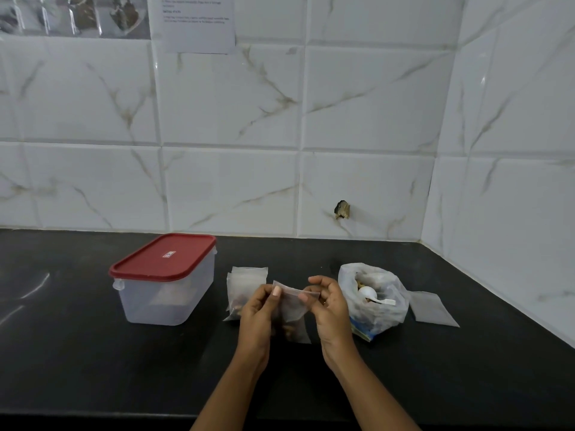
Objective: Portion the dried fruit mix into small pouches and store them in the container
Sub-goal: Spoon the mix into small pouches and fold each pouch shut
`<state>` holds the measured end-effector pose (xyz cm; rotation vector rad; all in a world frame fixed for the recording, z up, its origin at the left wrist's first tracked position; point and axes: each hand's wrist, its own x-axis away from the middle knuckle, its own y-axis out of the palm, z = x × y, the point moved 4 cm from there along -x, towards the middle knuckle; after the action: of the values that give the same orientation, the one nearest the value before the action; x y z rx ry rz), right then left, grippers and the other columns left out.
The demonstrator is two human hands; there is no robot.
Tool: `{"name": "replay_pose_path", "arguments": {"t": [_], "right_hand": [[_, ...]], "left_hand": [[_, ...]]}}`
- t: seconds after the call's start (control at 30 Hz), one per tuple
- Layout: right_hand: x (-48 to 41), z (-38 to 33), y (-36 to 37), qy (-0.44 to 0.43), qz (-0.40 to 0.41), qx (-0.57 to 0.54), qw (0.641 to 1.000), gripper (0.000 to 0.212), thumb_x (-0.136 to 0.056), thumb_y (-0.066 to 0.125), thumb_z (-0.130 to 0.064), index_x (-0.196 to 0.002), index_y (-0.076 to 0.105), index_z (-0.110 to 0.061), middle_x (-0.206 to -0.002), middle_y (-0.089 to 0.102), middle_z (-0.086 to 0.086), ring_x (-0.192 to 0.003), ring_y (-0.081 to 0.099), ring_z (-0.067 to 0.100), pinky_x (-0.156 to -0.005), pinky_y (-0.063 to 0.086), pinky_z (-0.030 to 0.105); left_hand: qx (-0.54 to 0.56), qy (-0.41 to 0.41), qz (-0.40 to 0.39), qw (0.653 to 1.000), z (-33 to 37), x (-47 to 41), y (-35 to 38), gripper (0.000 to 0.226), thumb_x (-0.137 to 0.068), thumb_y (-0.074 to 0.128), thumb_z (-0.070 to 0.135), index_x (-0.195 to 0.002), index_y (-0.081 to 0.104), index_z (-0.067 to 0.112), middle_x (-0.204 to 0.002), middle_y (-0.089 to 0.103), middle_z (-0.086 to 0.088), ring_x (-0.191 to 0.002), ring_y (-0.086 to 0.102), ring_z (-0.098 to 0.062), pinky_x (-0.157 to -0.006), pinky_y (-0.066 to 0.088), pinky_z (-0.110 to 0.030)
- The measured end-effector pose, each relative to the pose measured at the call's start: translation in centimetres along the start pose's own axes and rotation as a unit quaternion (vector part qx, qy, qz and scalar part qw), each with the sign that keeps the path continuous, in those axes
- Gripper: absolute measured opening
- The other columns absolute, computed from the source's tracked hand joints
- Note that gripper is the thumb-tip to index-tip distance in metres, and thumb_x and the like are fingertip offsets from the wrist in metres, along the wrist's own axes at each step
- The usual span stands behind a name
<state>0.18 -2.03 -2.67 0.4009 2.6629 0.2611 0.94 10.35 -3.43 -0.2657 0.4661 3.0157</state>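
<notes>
head view, left to right: container (161,301) on table (62,337), red lid (165,258) on; filled pouches (245,283) stacked just beside. your left hand (259,311) pinches pouch (294,307) at left top corner, right hand (331,306) pinches right corner, both raised over table. fruit sits low in pouch. likely step: sealing mouth. next: press pinch along strip, then you open lid. fruit mix bag (378,309) with spoon (368,294) right; empty pouches (432,309) beyond.

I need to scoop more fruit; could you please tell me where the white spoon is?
In the head view, the white spoon sits inside the open fruit bag, just right of the right hand.
</notes>
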Motion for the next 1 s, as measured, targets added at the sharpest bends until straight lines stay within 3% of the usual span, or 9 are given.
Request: {"name": "replay_pose_path", "arguments": {"t": [0.27, 0.43, 0.6, 0.7, 0.8, 1.0], "right_hand": [[0.1, 0.4, -0.1, -0.012, 0.001, 0.050, 0.999, 0.031, -0.082, 0.063, 0.002, -0.094, 0.055, -0.026, -0.080, 0.057, 0.000, -0.077, 0.058, 0.013, -0.069, 0.048, 0.018], [0.2, 0.2, 0.1, 0.002, -0.010, 0.010, 1.000, 0.029, -0.081, 0.062, 0.005, -0.097, 0.056, -0.019, -0.080, 0.057, -0.001, -0.075, 0.058, 0.009, -0.064, 0.049, 0.011], [-0.2, 0.9, 0.2, 0.028, -0.001, 0.019, 0.999, 0.032, -0.079, 0.061, 0.011, -0.088, 0.059, -0.019, -0.071, 0.055, 0.005, -0.070, 0.058, 0.016, -0.061, 0.049, 0.015], [-0.4, 0.9, 1.3, 0.040, -0.014, -0.007, 0.999, 0.028, -0.077, 0.065, 0.010, -0.090, 0.060, -0.014, -0.070, 0.056, 0.005, -0.071, 0.060, 0.017, -0.062, 0.051, 0.014], [-0.6, 1.0, 2.8, 0.058, -0.027, -0.028, 0.998, 0.029, -0.076, 0.067, 0.008, -0.098, 0.059, -0.010, -0.071, 0.060, 0.005, -0.074, 0.063, 0.015, -0.064, 0.051, 0.014], [-0.6, 2.5, 4.8, 0.120, -0.039, 0.012, 0.992, 0.012, -0.083, 0.066, -0.008, -0.092, 0.062, -0.014, -0.093, 0.067, 0.006, -0.084, 0.064, 0.014, -0.066, 0.051, 0.019]], "left_hand": [[-0.003, -0.015, 0.027, 1.000, 0.4, 0.4, 0.3, 0.024, -0.097, 0.044, 0.019, -0.083, 0.062, 0.017, -0.087, 0.063, -0.001, -0.085, 0.060, -0.017, -0.075, 0.052, -0.041], [-0.019, 0.001, 0.049, 0.999, 0.7, 0.6, 0.0, 0.020, -0.096, 0.045, 0.020, -0.088, 0.062, 0.024, -0.095, 0.060, 0.003, -0.089, 0.056, -0.012, -0.071, 0.053, -0.033], [-0.062, 0.003, 0.072, 0.995, 0.5, 0.3, -0.4, 0.021, -0.095, 0.048, 0.021, -0.082, 0.064, 0.021, -0.093, 0.061, 0.002, -0.091, 0.057, -0.014, -0.090, 0.051, -0.048], [-0.048, 0.005, 0.113, 0.992, 0.5, 0.1, -1.2, 0.020, -0.095, 0.048, 0.025, -0.085, 0.065, 0.020, -0.100, 0.062, -0.008, -0.096, 0.060, -0.026, -0.087, 0.052, -0.053], [-0.024, 0.025, 0.167, 0.985, 0.7, 0.0, -2.3, 0.017, -0.094, 0.051, 0.027, -0.089, 0.067, 0.024, -0.100, 0.063, -0.009, -0.096, 0.061, -0.030, -0.082, 0.054, -0.049], [-0.030, 0.042, 0.229, 0.972, 1.1, -0.8, -4.6, 0.005, -0.093, 0.052, 0.026, -0.089, 0.056, 0.026, -0.098, 0.059, 0.000, -0.087, 0.060, -0.015, -0.073, 0.056, -0.040]]}}
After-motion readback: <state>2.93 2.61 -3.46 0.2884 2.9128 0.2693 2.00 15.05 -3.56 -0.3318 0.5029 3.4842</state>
